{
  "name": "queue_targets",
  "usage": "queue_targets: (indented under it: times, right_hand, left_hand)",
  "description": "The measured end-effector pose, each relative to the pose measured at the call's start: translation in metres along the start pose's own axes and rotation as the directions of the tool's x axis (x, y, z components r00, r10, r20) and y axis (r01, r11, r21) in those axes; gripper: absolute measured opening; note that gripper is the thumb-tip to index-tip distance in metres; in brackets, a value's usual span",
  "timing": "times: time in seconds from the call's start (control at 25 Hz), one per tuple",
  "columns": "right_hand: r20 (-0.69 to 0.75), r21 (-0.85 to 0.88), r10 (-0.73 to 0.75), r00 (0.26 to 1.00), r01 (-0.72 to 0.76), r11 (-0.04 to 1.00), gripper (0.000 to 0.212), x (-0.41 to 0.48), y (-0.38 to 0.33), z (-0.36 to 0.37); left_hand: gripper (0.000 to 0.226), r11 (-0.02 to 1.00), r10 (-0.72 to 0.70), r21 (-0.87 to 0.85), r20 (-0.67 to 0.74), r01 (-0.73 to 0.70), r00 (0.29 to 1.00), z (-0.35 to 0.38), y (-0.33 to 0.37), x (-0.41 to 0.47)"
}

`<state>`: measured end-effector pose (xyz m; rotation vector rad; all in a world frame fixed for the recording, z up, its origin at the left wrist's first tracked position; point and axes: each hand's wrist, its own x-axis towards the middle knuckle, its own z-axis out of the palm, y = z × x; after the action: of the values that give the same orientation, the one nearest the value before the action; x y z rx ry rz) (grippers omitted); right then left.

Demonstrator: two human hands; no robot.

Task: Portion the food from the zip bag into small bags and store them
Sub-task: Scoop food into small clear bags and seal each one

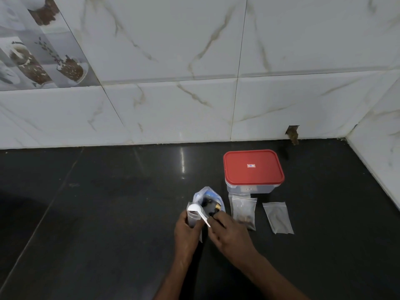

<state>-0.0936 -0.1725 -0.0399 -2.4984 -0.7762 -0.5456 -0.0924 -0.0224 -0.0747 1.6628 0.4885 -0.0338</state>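
Left hand (187, 226): fingers curled round the small bag (193, 218), holding it upright.
Right hand (227, 232): pinches the handle of the white spoon (198, 212).
Spoon axis: handle toward the right hand, bowl to the left, just over the bag mouth.
Zip bag (208, 198): open, just behind both hands.
Next move, I judge: tip the bowl down into the mouth.
Other bags (243, 211): 2 lie to the right.

marble-tiled wall (194, 61), glossy black counter (97, 213)

Three small bags (193, 219) (243, 210) (279, 217), one zip bag (207, 194), one spoon (195, 209), one container (253, 167).
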Motion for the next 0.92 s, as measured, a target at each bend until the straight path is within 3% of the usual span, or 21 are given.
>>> queue_targets:
  times: [0.28,0.36,0.4,0.48,0.56,0.64,0.72,0.76,0.8,0.88,0.92]
  right_hand:
    - [-0.089,-0.061,-0.040,0.995,0.034,0.998,0.019,-0.005,0.002,0.000]
    - [-0.103,0.058,0.021,0.994,-0.015,0.998,0.016,-0.003,0.002,0.001]
    - [-0.112,0.199,0.129,0.985,-0.105,0.974,0.014,-0.001,0.000,0.000]
    - [-0.063,0.421,0.418,0.906,-0.355,0.834,0.011,0.006,0.000,-0.006]
    - [0.054,0.513,0.680,0.731,-0.605,0.609,0.010,0.013,0.005,-0.012]
    - [0.267,0.541,0.765,0.585,-0.748,0.383,0.007,0.021,0.015,-0.014]
    - [0.406,0.490,0.766,0.498,-0.826,0.277,0.009,0.027,0.024,-0.012]
    - [0.421,0.449,0.768,0.483,-0.847,0.286,0.016,0.028,0.026,-0.012]
    - [0.393,0.357,0.772,0.499,-0.857,0.372,0.026,0.028,0.028,-0.012]
    - [0.251,0.115,0.728,0.638,-0.766,0.632,0.036,0.026,0.025,-0.016]
    - [0.188,0.132,0.664,0.724,-0.688,0.713,0.035,0.026,0.020,-0.022]
  left_hand:
    - [0.050,1.000,0.003,0.012,0.000,-0.003,1.000,0.000,0.004,-0.003]
    - [0.049,1.000,0.009,0.014,0.004,-0.009,1.000,0.002,0.005,-0.003]
    - [0.049,1.000,0.016,0.011,-0.007,-0.016,1.000,0.001,0.007,-0.003]
    - [0.049,1.000,0.022,0.014,-0.019,-0.022,1.000,0.001,0.009,-0.004]
    - [0.046,1.000,0.024,0.019,-0.036,-0.023,0.999,0.001,0.007,-0.005]
    - [0.047,0.999,0.026,0.022,-0.052,-0.025,0.998,-0.001,0.004,-0.006]
    - [0.048,0.999,0.034,0.032,-0.057,-0.032,0.998,-0.001,0.001,-0.007]
    - [0.048,0.999,0.038,0.038,-0.059,-0.036,0.998,0.000,0.003,-0.008]
    - [0.048,0.998,0.052,0.042,-0.066,-0.049,0.996,0.002,0.006,-0.009]
    - [0.040,0.994,0.103,0.045,-0.097,-0.099,0.990,0.005,0.017,-0.013]
    - [0.038,0.992,0.124,0.048,-0.109,-0.120,0.986,0.008,0.022,-0.014]
